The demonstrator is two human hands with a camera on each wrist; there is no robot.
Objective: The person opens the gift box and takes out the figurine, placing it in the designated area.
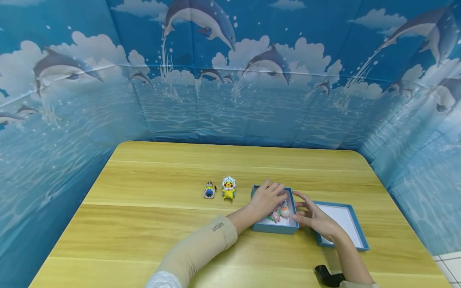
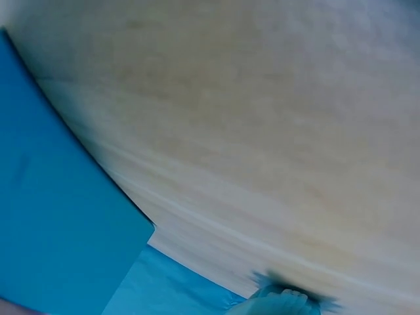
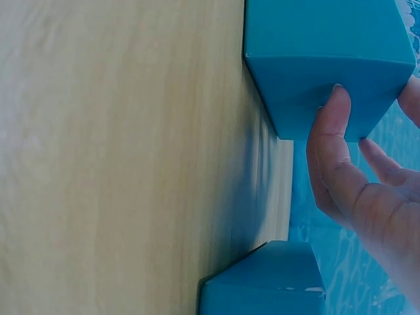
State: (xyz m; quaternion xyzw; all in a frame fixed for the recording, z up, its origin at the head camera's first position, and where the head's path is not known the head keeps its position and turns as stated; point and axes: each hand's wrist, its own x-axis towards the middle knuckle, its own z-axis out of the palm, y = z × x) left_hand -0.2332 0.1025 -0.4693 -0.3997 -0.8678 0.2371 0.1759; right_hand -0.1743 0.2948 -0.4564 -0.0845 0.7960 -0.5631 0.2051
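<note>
A blue open-topped box with a white inside stands on the table. In it lie a pink figurine and a white figurine with an orange beak. My left hand reaches over the box's left side, its fingertips inside near the back; whether they grip anything is hidden. At the right wall, my right hand touches the box with lightly bent fingers. The right wrist view shows its thumb against the box wall. In the left wrist view, the box fills the left side.
A yellow figurine in a white hood and a small yellow-and-blue figurine stand left of the box. To the right lies the blue lid, white inside up. A black curved object is by the right forearm. Dolphin-print cloth surrounds the table.
</note>
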